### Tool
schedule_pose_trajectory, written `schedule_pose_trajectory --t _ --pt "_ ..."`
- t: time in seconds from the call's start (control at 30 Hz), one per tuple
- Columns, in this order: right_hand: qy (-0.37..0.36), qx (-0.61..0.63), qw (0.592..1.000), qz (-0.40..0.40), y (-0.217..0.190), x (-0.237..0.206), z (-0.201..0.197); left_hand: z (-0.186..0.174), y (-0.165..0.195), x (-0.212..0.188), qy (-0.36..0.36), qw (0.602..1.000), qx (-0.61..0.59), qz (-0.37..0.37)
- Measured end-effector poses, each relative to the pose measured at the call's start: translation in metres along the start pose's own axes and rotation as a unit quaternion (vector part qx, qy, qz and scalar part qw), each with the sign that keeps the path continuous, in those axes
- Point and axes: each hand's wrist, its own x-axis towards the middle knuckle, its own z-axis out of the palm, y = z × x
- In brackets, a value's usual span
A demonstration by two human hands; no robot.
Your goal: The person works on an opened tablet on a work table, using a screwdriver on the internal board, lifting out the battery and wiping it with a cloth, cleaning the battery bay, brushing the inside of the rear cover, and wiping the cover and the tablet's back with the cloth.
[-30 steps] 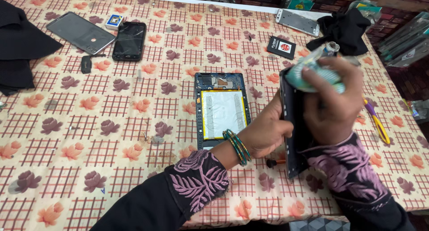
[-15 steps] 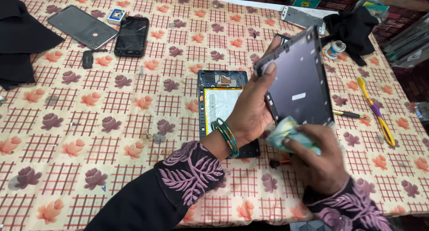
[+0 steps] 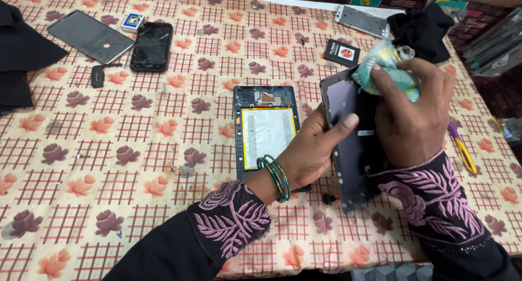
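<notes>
While my left hand [image 3: 312,150] grips the dark panel [image 3: 350,134] by its edge, thumb pressed on its face, tilted up in front of me, my right hand [image 3: 410,118] is closed around a crumpled cloth [image 3: 389,69] pressed to the panel's top corner. I judge this the wiping step; next calls for steady strokes. The opened tablet [image 3: 266,129] lies just left of my left hand.

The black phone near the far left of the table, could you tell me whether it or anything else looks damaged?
Yes. The black phone has a cracked screen, with lines running across the glass. The tablet lies opened up, its battery and board bare. The left hand holds its dark panel while the right hand presses a cloth to it.
</notes>
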Motion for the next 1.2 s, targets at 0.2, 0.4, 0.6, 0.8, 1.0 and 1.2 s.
schedule_pose_trajectory --t 0.2,0.4,0.6,0.8,1.0,1.2 --pt "-0.001 0.036 0.996 0.077 -0.002 -0.010 -0.003 -0.002 0.004 0.004 0.005 1.000 -0.027 0.004" --pt "0.007 0.042 0.998 -0.034 0.013 0.008 0.026 -0.013 0.014 0.017 -0.018 0.998 -0.056 0.018" --pt "-0.043 0.066 0.997 -0.004 0.005 0.007 0.045 -0.051 0.083 0.031 0.030 0.993 -0.013 0.112" --pt "-0.034 0.185 0.982 0.015 -0.034 0.011 0.057 -0.060 0.099 0.022 0.188 0.975 0.008 0.121" --pt "-0.078 0.221 0.971 -0.044 -0.072 -0.007 0.066 -0.061 0.102 0.020 0.132 0.982 -0.002 0.132" --pt "-0.061 0.129 0.982 -0.121 -0.050 -0.012 0.039 -0.060 0.117 0.015 0.090 0.985 0.030 0.141"
